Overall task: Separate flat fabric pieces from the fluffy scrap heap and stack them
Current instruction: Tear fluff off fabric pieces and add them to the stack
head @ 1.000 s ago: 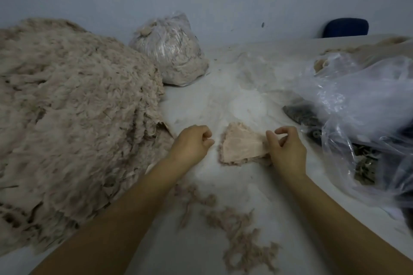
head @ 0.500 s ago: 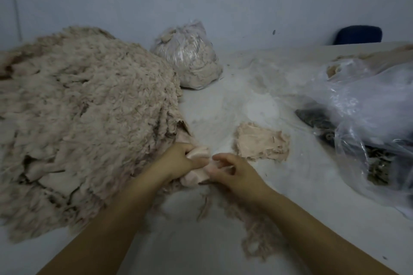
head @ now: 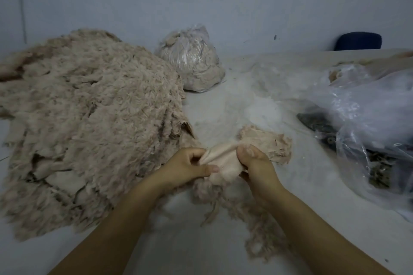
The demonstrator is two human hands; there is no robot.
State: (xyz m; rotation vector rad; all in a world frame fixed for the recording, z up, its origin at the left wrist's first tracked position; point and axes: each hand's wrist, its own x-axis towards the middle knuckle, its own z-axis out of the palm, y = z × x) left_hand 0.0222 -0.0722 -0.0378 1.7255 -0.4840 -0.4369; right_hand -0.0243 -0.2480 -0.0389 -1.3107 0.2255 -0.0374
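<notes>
Both hands meet at the middle of the view, and each grip is pinching the same pale pink fabric piece (head: 223,163). The left hand (head: 185,166) has its fingers curled round the cloth's left end, thumb pressed along its lower edge. The right hand (head: 254,163) has its thumb on top of the cloth and its fingers tucked out of sight beneath. The piece is bunched and folded between them, held just above the counter (head: 223,107), with a loose tuft of fluff (head: 225,198) hanging from its underside and trailing toward the viewer.

Just behind the right hand lies the small stack of flat pieces (head: 268,143), pale pink with frayed edges. To the left, touching the left wrist's side of the scene, spreads the large fluffy scrap heap (head: 89,123). Farther back stands a tied plastic bag of scraps (head: 192,62); at far right lies a loose clear plastic bag (head: 368,118).

The step in hand appears to be freeing and smoothing one piece. Next, the clinging fluff likely needs pulling away, then the cloth opened flat and laid on the stack.
</notes>
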